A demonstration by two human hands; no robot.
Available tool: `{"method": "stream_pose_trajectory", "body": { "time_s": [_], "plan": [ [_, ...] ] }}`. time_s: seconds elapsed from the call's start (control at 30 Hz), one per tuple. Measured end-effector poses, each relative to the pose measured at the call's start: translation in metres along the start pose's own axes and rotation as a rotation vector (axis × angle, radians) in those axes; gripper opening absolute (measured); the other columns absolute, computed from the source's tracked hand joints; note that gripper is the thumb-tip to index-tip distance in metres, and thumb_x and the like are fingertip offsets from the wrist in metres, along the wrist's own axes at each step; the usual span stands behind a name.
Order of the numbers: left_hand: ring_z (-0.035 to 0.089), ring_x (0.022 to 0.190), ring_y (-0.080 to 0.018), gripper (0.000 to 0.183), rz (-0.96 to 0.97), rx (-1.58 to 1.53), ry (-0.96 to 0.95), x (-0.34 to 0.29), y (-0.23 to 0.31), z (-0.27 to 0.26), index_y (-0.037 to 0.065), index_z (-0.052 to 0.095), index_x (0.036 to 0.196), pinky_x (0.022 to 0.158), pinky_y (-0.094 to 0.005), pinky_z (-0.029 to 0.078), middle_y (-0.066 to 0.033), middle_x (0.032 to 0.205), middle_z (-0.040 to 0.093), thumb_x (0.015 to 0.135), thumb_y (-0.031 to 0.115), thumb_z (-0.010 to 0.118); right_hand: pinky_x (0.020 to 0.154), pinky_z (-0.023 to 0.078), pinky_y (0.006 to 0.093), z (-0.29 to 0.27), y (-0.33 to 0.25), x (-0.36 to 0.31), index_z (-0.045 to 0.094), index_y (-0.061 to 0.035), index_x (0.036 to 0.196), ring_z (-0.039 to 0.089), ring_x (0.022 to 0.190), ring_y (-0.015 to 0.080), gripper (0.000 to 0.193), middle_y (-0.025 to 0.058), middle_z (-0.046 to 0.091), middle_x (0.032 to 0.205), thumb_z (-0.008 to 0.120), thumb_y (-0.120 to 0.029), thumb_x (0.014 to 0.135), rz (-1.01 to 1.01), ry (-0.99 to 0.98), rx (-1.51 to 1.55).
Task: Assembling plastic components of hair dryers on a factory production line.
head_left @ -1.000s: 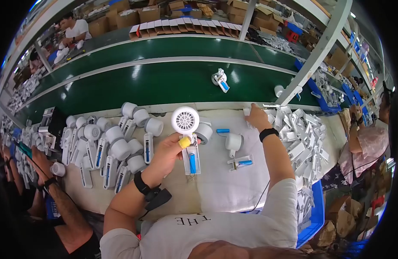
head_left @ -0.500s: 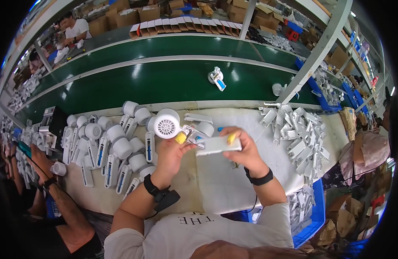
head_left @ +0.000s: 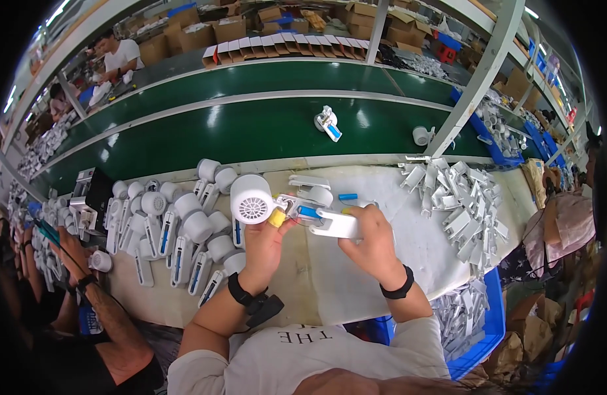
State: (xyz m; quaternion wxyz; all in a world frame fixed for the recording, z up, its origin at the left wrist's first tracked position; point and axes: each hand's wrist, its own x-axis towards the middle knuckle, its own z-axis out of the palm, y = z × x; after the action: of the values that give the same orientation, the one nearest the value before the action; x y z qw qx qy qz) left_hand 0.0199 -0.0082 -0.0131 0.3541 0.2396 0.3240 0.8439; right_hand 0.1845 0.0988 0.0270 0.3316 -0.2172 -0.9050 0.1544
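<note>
A white handheld fan with a round grille head (head_left: pixel 253 199) is gripped by my left hand (head_left: pixel 264 249), its fingers closed near the neck. A yellow cover wraps a fingertip of that hand. The fan's handle lies open to the right, baring a blue cylindrical battery (head_left: pixel 309 212) and thin wires. My right hand (head_left: pixel 374 242) is closed on a white plastic handle cover (head_left: pixel 335 224), whose rounded end overlaps or lies just beside the open handle. Whether they touch I cannot tell. Just behind rests a loose blue battery (head_left: pixel 347 196), near another white fan (head_left: pixel 316 195).
Several fans (head_left: pixel 197 225) crowd the table's left; white handle covers (head_left: pixel 465 214) pile up on the right. A blue bin (head_left: pixel 496 329) of white parts stands at lower right. Behind runs a green conveyor (head_left: pixel 251 135) carrying a fan (head_left: pixel 328 124). A co-worker's hand (head_left: pixel 70 255) is at left.
My right hand has rolled over, turning the handle cover and bringing its rounded end beside the fan's open handle. The battery in the handle shows more fully. My left hand keeps its hold.
</note>
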Motion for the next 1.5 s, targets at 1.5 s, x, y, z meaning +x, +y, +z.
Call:
{"method": "stream_pose_trajectory", "body": {
  "time_s": [1.5],
  "plan": [
    [0.056,0.1,-0.0225,0.031,-0.108,-0.061,-0.045,-0.015,0.011,0.004,0.001,0.049,0.116,0.086,-0.0394,0.047,-0.0142,0.117,0.053,0.087,0.01,0.054,0.067,0.049,0.0315,0.035,-0.03,-0.006,0.048,-0.0065,0.103,0.06,0.081,0.025,0.055,0.0133,0.051,0.122,0.072,-0.01,0.054,-0.342,0.047,0.322]
  ]
}}
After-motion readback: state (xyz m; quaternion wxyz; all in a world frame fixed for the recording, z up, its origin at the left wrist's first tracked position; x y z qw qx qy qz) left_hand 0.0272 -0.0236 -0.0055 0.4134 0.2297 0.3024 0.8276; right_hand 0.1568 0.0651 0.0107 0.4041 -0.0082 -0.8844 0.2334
